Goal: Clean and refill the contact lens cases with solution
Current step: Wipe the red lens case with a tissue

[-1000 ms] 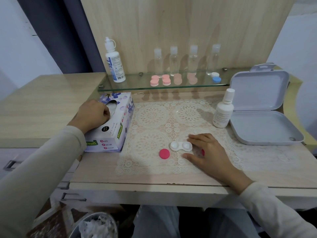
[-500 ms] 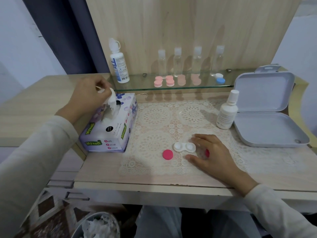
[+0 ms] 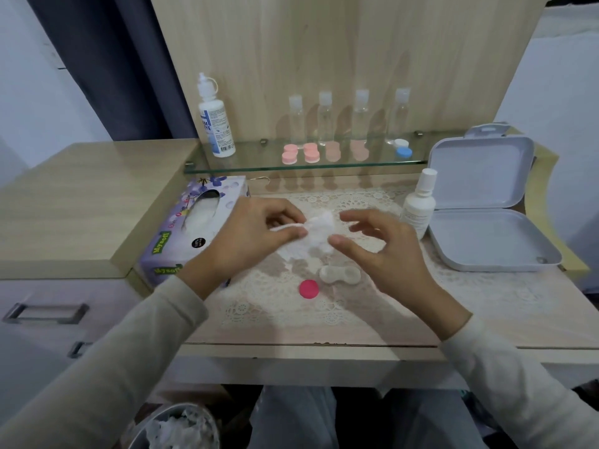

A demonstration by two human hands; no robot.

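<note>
Tissue [image 3: 319, 233] pinched in left hand [image 3: 256, 234], right hand [image 3: 385, 251] beside it, near lens case [image 3: 338, 274]

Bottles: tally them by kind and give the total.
Tall white bottle: 1
Clear bottles: 4
Short white bottle: 1
Total: 6
</note>
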